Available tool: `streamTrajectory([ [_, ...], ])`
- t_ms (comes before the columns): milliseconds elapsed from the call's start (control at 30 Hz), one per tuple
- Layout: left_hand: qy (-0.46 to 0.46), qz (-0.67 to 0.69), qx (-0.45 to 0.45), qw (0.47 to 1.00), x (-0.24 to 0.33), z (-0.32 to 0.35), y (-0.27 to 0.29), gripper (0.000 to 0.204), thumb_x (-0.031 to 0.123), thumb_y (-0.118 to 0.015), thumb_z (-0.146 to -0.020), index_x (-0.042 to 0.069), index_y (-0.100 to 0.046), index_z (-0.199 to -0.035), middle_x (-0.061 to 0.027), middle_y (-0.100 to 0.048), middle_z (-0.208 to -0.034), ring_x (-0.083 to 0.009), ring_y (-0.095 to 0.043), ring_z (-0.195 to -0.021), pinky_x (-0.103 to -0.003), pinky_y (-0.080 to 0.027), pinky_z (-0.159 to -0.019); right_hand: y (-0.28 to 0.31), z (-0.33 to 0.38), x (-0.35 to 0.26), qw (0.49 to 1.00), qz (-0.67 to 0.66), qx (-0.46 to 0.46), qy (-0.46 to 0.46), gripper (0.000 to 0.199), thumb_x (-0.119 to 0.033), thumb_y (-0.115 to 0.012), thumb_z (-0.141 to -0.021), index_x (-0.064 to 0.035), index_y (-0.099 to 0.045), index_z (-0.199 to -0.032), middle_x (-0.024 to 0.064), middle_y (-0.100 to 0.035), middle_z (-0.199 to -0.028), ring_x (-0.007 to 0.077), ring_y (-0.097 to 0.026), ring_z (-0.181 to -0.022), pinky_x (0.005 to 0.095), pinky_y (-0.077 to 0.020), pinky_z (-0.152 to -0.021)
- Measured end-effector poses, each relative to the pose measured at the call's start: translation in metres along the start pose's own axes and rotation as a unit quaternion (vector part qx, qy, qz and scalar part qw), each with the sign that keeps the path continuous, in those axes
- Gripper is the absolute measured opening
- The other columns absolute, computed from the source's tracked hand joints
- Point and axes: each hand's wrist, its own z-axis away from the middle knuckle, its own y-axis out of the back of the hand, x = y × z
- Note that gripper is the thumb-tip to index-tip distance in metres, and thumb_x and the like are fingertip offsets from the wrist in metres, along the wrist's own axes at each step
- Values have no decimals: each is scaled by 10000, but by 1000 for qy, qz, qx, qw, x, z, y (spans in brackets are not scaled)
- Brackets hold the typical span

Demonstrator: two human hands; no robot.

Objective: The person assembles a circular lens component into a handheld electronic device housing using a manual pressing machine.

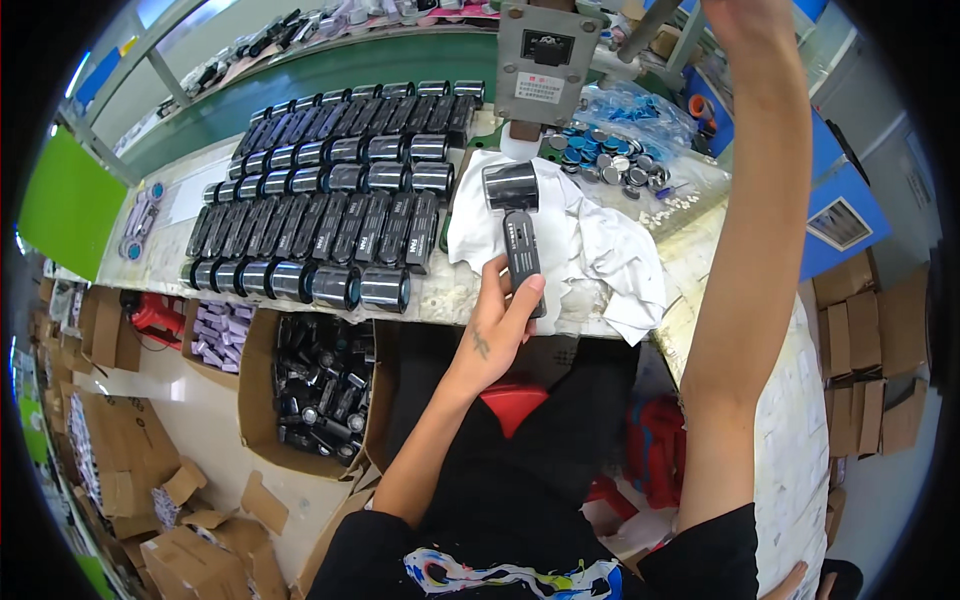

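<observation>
Bench: pale, scuffed worktop across the middle of the frame, green conveyor belt behind it at upper left, grey press machine at top centre.
Far left: green panel at the frame's left edge, small purple packets on the bench corner, cardboard cartons on the floor at lower left.
Done so far: judged from the layout, a large share finished; rows of black flashlights with shiny heads packed side by side, filling the left half of the bench from back edge to front edge.
Left to do: open carton under the bench at lower left heaped with loose black bodies, so seemingly plenty remaining.
Left hand: closed around the lower end of one black flashlight, thumb on its side, head pointing away, resting over the white cloth at centre.
Parts supply: pile of round lens rings and clear bags of blue parts, right of the press, upper centre.
Right hand: raised to the top edge toward the press lever; fingers cropped, grip impossible to tell.
Edges: front bench edge just above the left wrist; rows on the left touching that edge.
Open room: only the cloth patch between rows and ring pile; bare strip of worktop at right beside the blue bins.
</observation>
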Motion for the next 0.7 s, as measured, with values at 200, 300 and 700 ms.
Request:
streamTrajectory([
  [200, -84, 84, -71, 990, -4, 16, 13, 582, 243, -578, -917, -20, -299, -1355, -49, -505, -986, -93, -498, -775, -226, -447, -650, 1, 0, 5, 999, -28, 10, -28, 317, -317, -496, -928, -85, -502, -711, -31, -407, -506, 74, -341, -414, 232, -303, -441],
  [300, -113, 90, -79, 986, 1, 20, 13, 669, 266, -627, -885, -35, -278, -1370, -59, -500, -1056, -100, -489, -898, -232, -431, -771, 2, 1, 0, 999, -31, 21, -36, 314, -310, -496, -927, -82, -503, -711, -28, -409, -503, 75, -343, -410, 232, -300, -434],
  [700, -118, 170, -85, 975, 16, 15, 39, 570, 222, -573, -839, -41, -355, -1295, -164, -594, -1025, -225, -602, -940, -359, -492, -865, -1, 0, 0, 997, -54, 46, -41, 338, -338, -506, -930, -81, -507, -711, -29, -415, -504, 71, -337, -400, 227, -302, -429],
])
